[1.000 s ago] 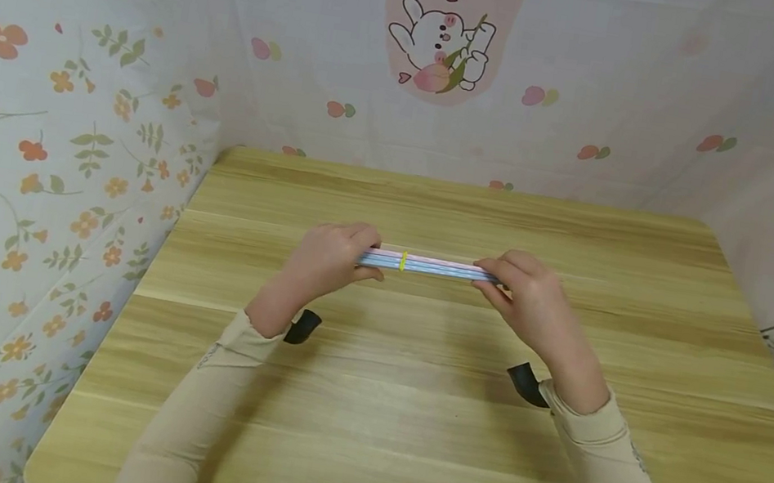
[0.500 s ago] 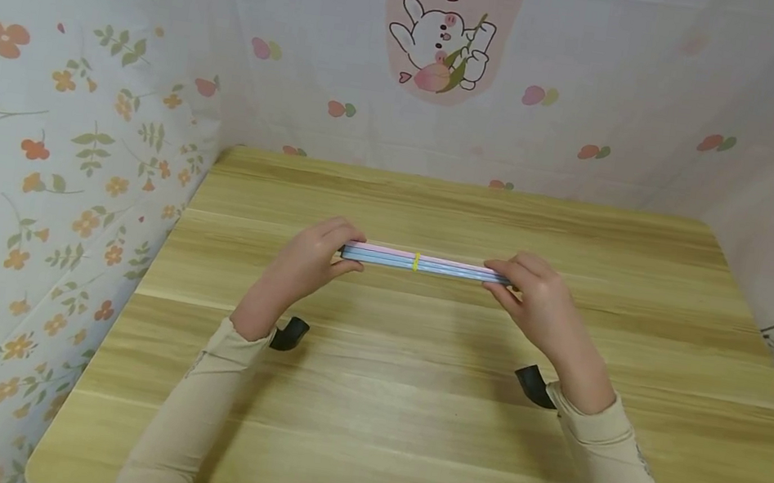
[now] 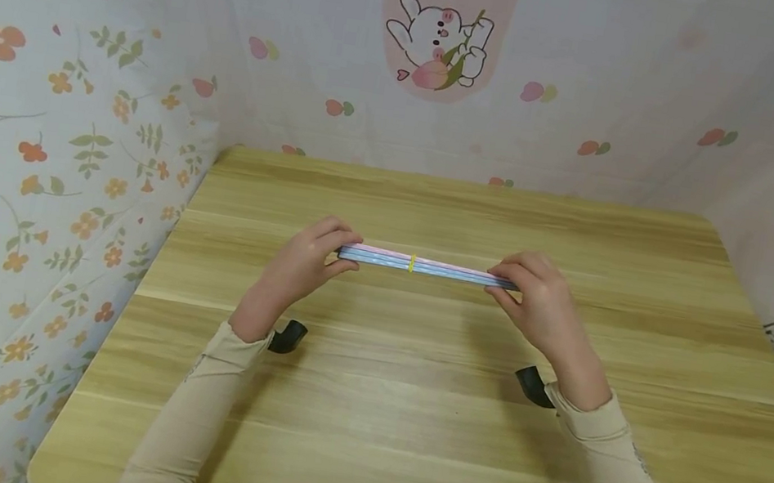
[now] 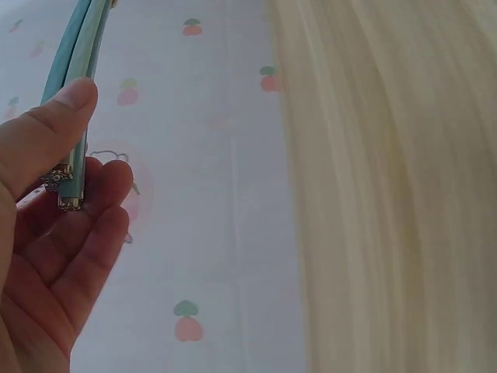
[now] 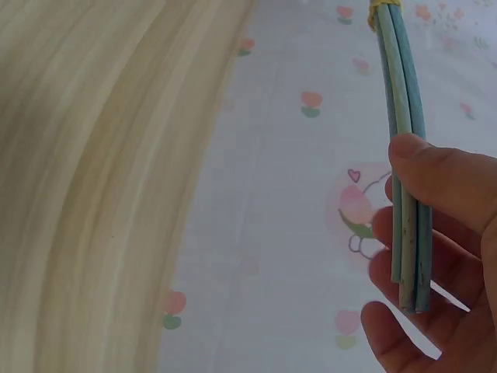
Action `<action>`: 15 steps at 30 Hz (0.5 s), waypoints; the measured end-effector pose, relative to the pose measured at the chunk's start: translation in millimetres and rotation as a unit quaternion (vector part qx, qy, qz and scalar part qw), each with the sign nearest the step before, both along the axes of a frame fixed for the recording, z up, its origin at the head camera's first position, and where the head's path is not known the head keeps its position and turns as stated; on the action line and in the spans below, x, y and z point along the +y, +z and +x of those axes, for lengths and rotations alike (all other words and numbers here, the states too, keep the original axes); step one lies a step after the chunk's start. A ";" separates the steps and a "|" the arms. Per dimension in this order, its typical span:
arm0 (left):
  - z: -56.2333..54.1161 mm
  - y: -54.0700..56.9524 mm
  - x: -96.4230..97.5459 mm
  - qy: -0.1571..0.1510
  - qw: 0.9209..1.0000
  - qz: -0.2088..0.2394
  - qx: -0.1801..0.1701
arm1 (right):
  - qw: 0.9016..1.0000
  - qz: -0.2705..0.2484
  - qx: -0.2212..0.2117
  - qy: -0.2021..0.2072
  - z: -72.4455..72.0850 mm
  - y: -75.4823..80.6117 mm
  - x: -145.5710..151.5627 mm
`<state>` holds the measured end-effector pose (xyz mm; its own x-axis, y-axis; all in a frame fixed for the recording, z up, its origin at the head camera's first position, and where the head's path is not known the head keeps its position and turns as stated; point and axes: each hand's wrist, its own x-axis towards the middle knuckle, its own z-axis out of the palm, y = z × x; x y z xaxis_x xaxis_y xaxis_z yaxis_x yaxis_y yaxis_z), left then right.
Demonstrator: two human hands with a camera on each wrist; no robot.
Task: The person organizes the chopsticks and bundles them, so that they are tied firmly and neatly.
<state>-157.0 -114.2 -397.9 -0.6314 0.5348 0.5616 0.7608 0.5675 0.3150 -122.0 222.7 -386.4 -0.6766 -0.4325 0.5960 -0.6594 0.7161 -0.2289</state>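
Observation:
A bundle of slim blue and pink pencil-like sticks [image 3: 453, 271] is held level above the table, a yellow band [image 3: 412, 264] round its middle. My left hand [image 3: 306, 259] pinches its left end between thumb and fingers. In the left wrist view, the blue-green sticks [image 4: 75, 62] end in gold metal-looking tips [image 4: 70, 203] below the thumb. The right end is gripped by my right hand [image 3: 535, 299], thumb on the near side. Flat, plain ends [image 5: 415, 308] stick out past that thumb in the right wrist view.
A wood-grain table [image 3: 379, 405] spreads beneath both hands. Behind it hangs a white printed cloth [image 3: 300, 15] with a rabbit picture, and a floral cloth [image 3: 53, 186] runs along the left. Black wrist pieces [image 3: 288, 337] jut from the cuffs.
Over the last second my left hand has slid outward to the bundle's left end, baring more of the sticks. The right hand has shifted slightly right; the bundle now tilts slightly down rightward.

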 end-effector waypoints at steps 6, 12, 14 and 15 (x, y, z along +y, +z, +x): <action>-2.2 -17.9 1.1 0.011 0.999 -0.018 -0.040 | 1.000 0.003 -0.003 -0.030 -2.8 -17.2 2.0; -3.2 -37.2 2.9 0.016 0.996 -0.045 -0.075 | 0.999 -0.007 -0.008 -0.032 -7.3 -42.2 3.9; -3.2 -42.6 3.0 0.021 0.994 -0.058 -0.092 | 0.999 -0.016 -0.014 -0.031 -8.4 -49.8 4.2; -3.4 -45.3 2.9 0.026 0.992 -0.065 -0.102 | 0.999 -0.020 -0.020 -0.030 -8.8 -53.0 4.1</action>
